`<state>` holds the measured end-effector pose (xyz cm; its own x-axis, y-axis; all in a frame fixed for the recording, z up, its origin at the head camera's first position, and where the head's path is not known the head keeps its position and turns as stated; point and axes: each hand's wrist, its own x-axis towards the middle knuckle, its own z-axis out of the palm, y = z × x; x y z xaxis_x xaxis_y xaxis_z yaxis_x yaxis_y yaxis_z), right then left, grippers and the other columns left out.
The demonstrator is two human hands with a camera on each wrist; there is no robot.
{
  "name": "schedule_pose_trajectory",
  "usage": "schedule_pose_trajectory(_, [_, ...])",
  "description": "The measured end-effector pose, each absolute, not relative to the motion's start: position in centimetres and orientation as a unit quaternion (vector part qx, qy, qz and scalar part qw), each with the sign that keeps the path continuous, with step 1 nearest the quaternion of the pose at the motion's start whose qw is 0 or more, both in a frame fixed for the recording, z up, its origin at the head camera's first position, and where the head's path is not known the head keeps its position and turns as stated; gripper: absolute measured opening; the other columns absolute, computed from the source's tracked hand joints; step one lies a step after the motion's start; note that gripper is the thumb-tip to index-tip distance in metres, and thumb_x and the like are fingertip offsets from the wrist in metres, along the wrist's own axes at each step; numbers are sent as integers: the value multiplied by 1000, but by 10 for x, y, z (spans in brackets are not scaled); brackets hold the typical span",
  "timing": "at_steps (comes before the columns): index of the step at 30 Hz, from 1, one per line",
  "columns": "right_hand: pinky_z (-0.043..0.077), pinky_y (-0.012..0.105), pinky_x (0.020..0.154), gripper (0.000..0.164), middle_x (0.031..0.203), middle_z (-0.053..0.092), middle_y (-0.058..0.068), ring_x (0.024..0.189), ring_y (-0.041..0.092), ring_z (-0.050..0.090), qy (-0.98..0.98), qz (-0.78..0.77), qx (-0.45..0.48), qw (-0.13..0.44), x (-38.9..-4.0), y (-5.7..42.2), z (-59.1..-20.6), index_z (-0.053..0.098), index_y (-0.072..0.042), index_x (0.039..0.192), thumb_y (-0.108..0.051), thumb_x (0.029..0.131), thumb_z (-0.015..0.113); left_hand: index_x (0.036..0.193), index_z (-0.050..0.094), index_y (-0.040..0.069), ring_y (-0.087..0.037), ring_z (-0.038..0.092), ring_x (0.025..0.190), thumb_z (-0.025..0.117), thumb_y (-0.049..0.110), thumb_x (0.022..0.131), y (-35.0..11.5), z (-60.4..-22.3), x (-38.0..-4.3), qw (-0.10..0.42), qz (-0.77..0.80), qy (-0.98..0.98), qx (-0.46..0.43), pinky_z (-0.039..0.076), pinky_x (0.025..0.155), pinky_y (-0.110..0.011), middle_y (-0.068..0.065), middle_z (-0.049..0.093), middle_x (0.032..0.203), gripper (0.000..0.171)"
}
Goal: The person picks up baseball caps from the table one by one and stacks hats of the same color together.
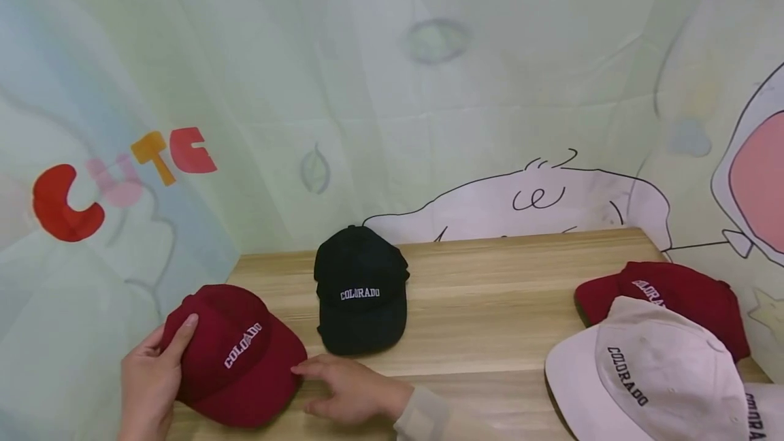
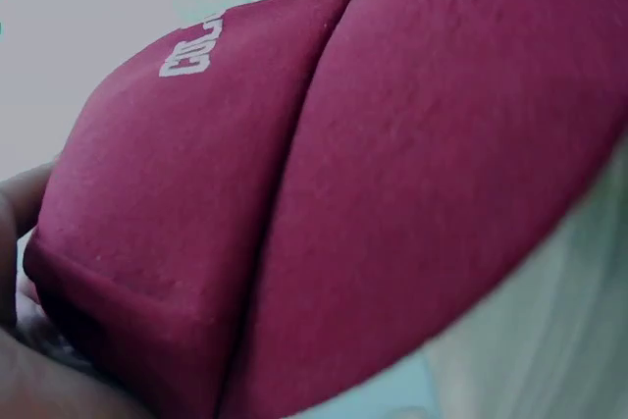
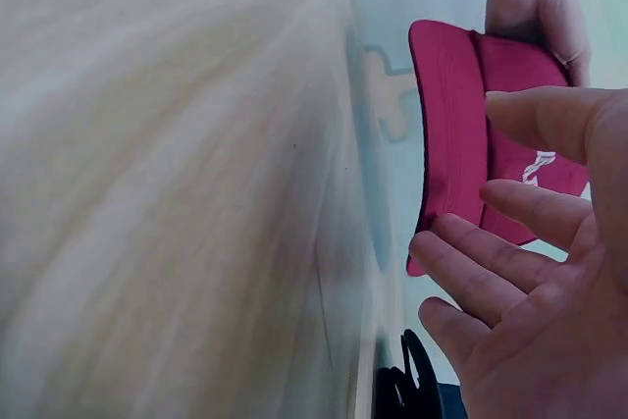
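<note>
A dark red baseball cap [image 1: 235, 352] with white COLORADO lettering is at the left, its brim towards the right. My left hand [image 1: 150, 376] grips the crown near the back, thumb on the outside and the other fingers mostly hidden. The red cap [image 2: 196, 203] fills much of the left wrist view. My right hand [image 1: 352, 390] reaches in from the right, its fingertips at the brim's edge; firm contact is hard to tell. In the right wrist view its fingers [image 3: 481, 267] are spread, holding nothing. A black COLORADO cap [image 1: 361, 291] sits on the table just behind the right hand.
On the wooden table [image 1: 478, 332], at the right, a second red cap [image 1: 692, 298] lies partly behind a beige cap [image 1: 661, 373]. Another pale cap [image 1: 765, 410] shows at the right edge. A printed curtain [image 1: 392, 107] hangs behind the table.
</note>
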<state>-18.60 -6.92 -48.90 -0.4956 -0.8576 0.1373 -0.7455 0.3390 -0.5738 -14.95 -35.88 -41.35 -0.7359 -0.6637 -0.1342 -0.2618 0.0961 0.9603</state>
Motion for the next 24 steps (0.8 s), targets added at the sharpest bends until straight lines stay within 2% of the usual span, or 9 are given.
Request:
schedule_pose_trajectory(5, [39, 20, 116, 56, 151, 55, -3, 141, 5, 48, 804, -355, -467, 99, -188, -65, -486, 51, -17, 153, -29, 101, 67, 136, 70, 21, 1, 70, 66, 87, 45, 81, -344, -397, -146, 178, -617, -702, 309, 57, 55, -19, 26, 72, 73, 61])
schedule_pose_trajectory(8, [43, 21, 112, 54, 147, 57, -4, 135, 5, 51, 791, -413, -438, 111, -192, -60, -485, 52, -20, 152, -30, 101, 67, 127, 76, 23, -3, 73, 66, 89, 37, 81, -333, -387, -145, 182, -637, -692, 285, 59, 56, -22, 22, 75, 76, 49])
schedule_pose_trajectory(12, [46, 25, 111, 50, 141, 59, 2, 129, 10, 56, 759, -506, -395, 108, -199, -51, -481, 55, -18, 149, -27, 102, 67, 118, 79, 22, -6, 74, 68, 88, 28, 83, -316, -377, -145, 179, -655, -693, 241, 61, 59, -24, 17, 78, 81, 36])
schedule_pose_trajectory(15, [46, 32, 114, 48, 142, 58, 7, 131, 18, 58, 736, -564, -363, 91, -205, -45, -475, 55, -15, 148, -23, 102, 67, 118, 79, 21, -6, 75, 72, 86, 25, 86, -304, -371, -145, 163, -664, -699, 207, 62, 62, -25, 16, 79, 85, 33])
schedule_pose_trajectory(18, [45, 40, 117, 50, 144, 57, 6, 134, 23, 56, 718, -608, -330, 79, -210, -36, -464, 53, -14, 149, -22, 102, 67, 121, 78, 18, -8, 76, 75, 83, 22, 89, -293, -366, -146, 150, -671, -705, 173, 62, 65, -26, 14, 80, 89, 32])
schedule_pose_trajectory(21, [43, 45, 118, 52, 147, 54, 3, 139, 23, 52, 710, -628, -313, 66, -216, -26, -454, 50, -18, 151, -24, 102, 66, 123, 76, 16, -9, 77, 78, 82, 21, 90, -283, -363, -147, 129, -672, -715, 142, 63, 67, -27, 12, 80, 93, 33])
schedule_pose_trajectory(24, [41, 48, 119, 54, 152, 51, 5, 143, 21, 49, 708, -631, -314, 56, -220, -17, -445, 46, -21, 155, -25, 104, 64, 122, 76, 15, -11, 78, 79, 82, 22, 90, -271, -360, -149, 106, -663, -731, 121, 63, 68, -29, 11, 81, 94, 33])
